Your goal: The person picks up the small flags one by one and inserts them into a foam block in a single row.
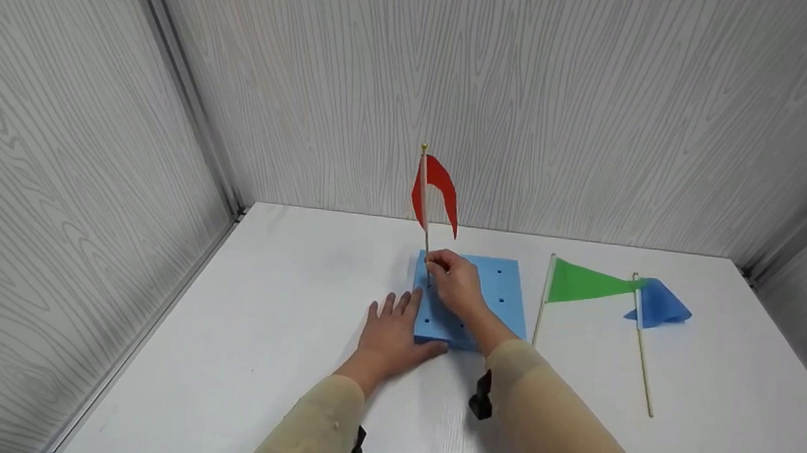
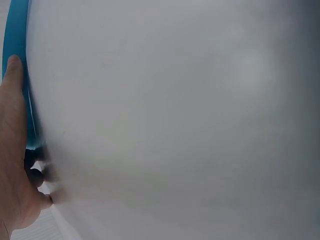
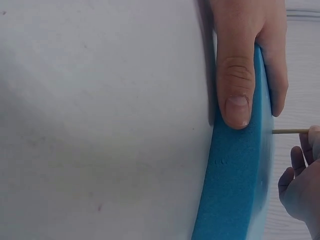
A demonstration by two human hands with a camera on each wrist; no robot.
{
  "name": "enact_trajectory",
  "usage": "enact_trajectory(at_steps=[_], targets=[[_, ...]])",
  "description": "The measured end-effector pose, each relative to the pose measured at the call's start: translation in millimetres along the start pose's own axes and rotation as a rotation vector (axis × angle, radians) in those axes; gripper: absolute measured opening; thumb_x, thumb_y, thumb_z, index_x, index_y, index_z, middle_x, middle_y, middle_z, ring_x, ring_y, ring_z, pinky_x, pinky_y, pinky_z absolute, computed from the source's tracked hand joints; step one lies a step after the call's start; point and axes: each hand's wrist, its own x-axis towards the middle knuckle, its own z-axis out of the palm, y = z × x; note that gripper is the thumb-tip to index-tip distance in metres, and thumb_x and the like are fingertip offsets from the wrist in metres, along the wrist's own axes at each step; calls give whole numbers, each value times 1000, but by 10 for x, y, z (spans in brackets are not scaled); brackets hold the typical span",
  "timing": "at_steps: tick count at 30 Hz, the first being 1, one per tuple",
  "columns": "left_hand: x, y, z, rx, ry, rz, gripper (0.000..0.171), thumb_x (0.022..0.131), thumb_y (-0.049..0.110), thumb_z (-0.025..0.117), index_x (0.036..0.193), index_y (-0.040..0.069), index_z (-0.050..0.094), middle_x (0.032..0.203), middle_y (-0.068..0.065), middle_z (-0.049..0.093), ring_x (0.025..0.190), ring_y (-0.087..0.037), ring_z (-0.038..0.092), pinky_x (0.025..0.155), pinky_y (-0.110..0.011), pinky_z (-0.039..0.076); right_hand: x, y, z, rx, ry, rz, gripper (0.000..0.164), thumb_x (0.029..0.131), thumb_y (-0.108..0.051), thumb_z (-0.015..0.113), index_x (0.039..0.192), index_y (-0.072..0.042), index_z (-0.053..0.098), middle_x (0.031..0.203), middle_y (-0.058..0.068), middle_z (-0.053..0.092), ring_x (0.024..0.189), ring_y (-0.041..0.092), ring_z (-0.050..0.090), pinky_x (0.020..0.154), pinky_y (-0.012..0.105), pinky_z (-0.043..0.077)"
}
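My right hand (image 1: 459, 285) pinches the lower stick of a red flag (image 1: 441, 172) between thumb and fingers. The flag stands nearly upright above a light blue foam block (image 1: 513, 315) with small holes in its top. In the right wrist view the bare end of the stick (image 3: 290, 131) reaches the block's top face. At the block's near left corner lies my left hand (image 1: 389, 336), fingers straight and spread. Its thumb presses along the front side and its index finger touches the left edge. Part of the block is hidden under my right hand and forearm.
Right of the block lie a green flag (image 1: 580, 284) and a blue flag (image 1: 662, 305) on the white table (image 1: 289, 303), the green tip touching the blue flag's top. Pale wood-grain walls (image 1: 341, 99) enclose the table at the back and sides.
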Motion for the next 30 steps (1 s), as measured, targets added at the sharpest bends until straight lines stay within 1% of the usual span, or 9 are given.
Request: enact_trajectory(at_steps=[6,10,15,21,24,30], targets=[[14,-6,-2,4,4,1,117,90,89,47,172,14,13,174,-13,27,160,-39,20,126,-64,15,13,8,-31,5,19,11,15,108,-13,63,117,-9,75,107,5,72,94,21,61,85,35,52],[13,-17,-3,4,13,7,118,89,89,48,172,13,13,173,-14,28,160,-39,20,126,-64,15,23,10,-20,7,31,4,14,108,-13,63,115,-8,75,107,5,73,91,19,61,82,33,51],[2,-13,-1,-8,16,20,117,90,88,49,172,11,15,172,-15,29,160,-40,21,125,-65,16,28,8,-9,9,36,27,13,107,-11,65,113,-9,75,103,4,72,89,18,61,79,31,51],[7,-6,0,0,19,18,116,90,88,49,172,12,15,172,-15,29,160,-40,22,125,-65,17,22,4,-26,29,27,54,13,108,-13,64,115,-11,74,106,4,71,92,20,61,81,33,51],[7,0,-5,2,20,17,117,90,88,49,172,12,14,173,-15,29,160,-40,22,126,-65,16,14,11,-35,46,17,53,12,108,-14,63,116,-11,73,107,5,70,94,21,61,83,34,51],[4,-7,-5,6,14,15,117,90,89,48,172,11,14,173,-15,28,159,-40,22,126,-64,17,-6,35,-49,45,-21,21,21,108,-15,65,127,-8,70,111,5,69,101,22,61,88,36,53]])
